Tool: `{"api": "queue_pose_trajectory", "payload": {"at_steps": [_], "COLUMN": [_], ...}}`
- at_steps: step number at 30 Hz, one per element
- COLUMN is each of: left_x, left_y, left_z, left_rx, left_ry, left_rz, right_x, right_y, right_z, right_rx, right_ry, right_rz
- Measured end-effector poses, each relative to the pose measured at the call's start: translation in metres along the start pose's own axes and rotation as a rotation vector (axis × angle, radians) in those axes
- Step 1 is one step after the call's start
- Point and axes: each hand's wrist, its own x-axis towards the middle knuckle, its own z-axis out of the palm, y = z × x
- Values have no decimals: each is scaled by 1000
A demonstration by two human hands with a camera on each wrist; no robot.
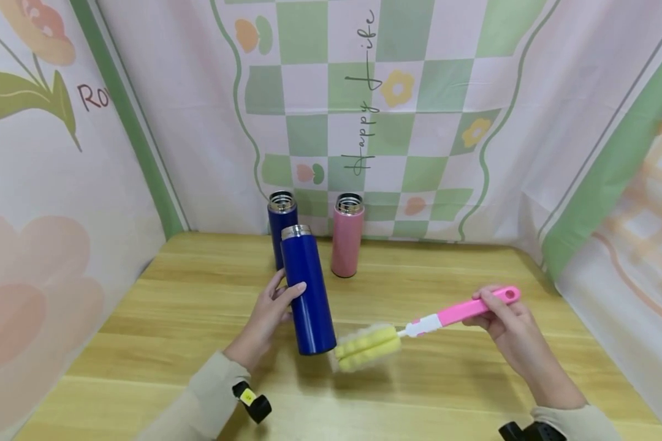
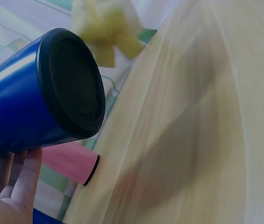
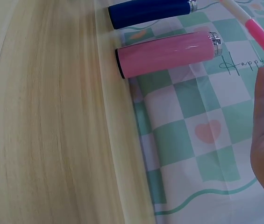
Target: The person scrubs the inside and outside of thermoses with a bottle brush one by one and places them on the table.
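Note:
My left hand grips a bright blue steel flask round its side, raised over the table and leaning, its bare metal mouth up and away from me. The flask's black base fills much of the left wrist view. In my right hand is a bottle brush, held by its pink handle between thumb and fingers. The brush's yellow sponge head points left, close beside the lower end of the blue flask, and looks blurred. The right wrist view shows part of the handle above my fingers.
A dark blue flask stands lidless at the back, partly hidden by the held one. To its right is a lidless pink flask. Behind the wooden table hangs a checked curtain.

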Motion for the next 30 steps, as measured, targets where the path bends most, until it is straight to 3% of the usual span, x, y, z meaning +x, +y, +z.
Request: {"api": "queue_pose_trajectory", "payload": {"at_steps": [10, 19, 30], "left_x": [5, 4, 4], "left_y": [3, 2, 0], "left_z": [3, 8, 12], "left_rx": [-96, -175, -183], "left_ry": [12, 32, 20], "left_rz": [19, 51, 42], "right_x": [1, 5, 6], "right_y": [8, 19, 32], "right_z": [9, 23, 37], "right_rx": [-42, 6, -121], "right_ry": [-29, -38, 56], "right_rz": [37, 39, 113]}}
